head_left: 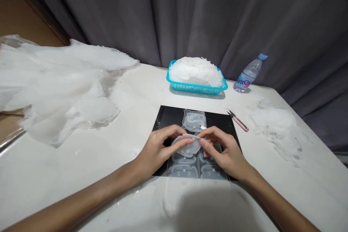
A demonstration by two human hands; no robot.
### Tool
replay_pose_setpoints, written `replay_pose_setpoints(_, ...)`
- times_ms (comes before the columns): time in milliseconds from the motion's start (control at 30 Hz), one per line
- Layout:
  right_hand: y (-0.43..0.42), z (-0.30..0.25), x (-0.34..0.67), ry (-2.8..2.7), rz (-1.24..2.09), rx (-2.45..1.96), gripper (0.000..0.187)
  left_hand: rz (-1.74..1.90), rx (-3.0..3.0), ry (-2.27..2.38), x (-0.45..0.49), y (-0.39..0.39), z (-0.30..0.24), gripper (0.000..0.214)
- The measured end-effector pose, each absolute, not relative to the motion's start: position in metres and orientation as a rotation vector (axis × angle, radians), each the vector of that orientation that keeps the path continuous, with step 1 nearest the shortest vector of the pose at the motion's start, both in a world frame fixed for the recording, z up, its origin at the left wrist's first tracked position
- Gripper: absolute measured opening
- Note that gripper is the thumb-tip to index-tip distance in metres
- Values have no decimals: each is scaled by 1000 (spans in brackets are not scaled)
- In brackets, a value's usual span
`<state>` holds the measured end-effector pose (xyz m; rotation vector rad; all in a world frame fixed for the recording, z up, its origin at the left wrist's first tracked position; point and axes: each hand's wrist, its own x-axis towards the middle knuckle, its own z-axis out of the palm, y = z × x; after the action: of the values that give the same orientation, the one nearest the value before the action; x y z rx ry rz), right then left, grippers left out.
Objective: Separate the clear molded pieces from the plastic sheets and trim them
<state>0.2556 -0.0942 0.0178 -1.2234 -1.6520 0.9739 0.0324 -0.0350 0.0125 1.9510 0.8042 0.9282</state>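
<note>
Over a black mat (168, 116), my left hand (157, 150) and my right hand (225, 152) both pinch one translucent rubbery piece (187, 146), lifted slightly off the mat. A small white tip (202, 127) pokes out above my right fingers; I cannot make out what it is. More translucent moulded pieces lie on the mat: one (193, 120) behind my hands, others (185, 169) in front of them.
A turquoise basket (197, 87) heaped with white pieces stands behind the mat. Red-handled snips (238, 120) lie right of the mat, a water bottle (249, 73) farther back. White scraps (274, 123) cover the right side; a big heap of white sheets (59, 87) fills the left.
</note>
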Motion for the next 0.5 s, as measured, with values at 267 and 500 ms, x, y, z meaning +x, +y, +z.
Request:
replay_pose_setpoints(267,-95,14,248,-1702,798,-1144,24,954,2135,690,29,-40,9,4)
replay_pose_setpoints(500,-94,16,245,-1703,724,-1059,11,913,2175,710,29,-39,8,9)
